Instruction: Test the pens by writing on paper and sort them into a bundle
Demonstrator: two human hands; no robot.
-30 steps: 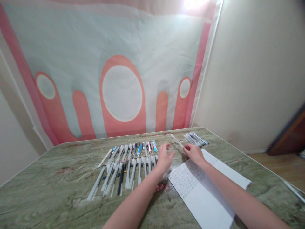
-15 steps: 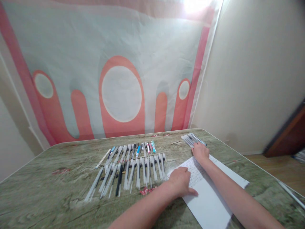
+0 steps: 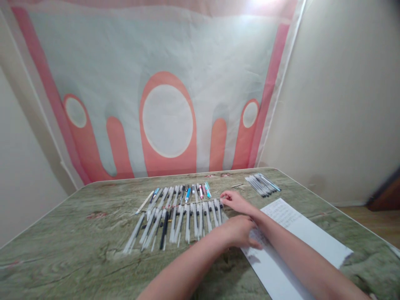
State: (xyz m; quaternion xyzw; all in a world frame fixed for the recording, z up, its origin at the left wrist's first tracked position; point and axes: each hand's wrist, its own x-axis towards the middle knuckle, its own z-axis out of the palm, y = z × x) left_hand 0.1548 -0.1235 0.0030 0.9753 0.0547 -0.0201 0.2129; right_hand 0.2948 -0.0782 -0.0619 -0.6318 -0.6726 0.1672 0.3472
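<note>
My right hand [image 3: 236, 202] is beside the right end of the front row of pens, its thumb and fingertips slightly apart around the cap end of the last clear pen [image 3: 217, 212]. Whether it touches that pen, I cannot tell. Over the left edge of a handwritten sheet of white paper [image 3: 315, 235] lies my left hand [image 3: 240, 231], thumb stretched out, holding nothing visible. Clear-barrelled pens with dark grips fill the front row, with one black pen [image 3: 163, 233] among them. My right forearm crosses above the paper and hides part of it.
Behind the front row lies a second row of pens, including a blue pen [image 3: 188, 195] and a pink-and-white pen [image 3: 201, 191]. A bundle of slim dark-tipped pens [image 3: 262, 186] sits at the back right of the wood-patterned table [image 3: 78, 241]. A printed cloth [image 3: 200, 50] hangs behind.
My right hand has moved left from the slim pens to the end of the front row. The left hand stays near the paper's left edge. The view has shifted slightly.
</note>
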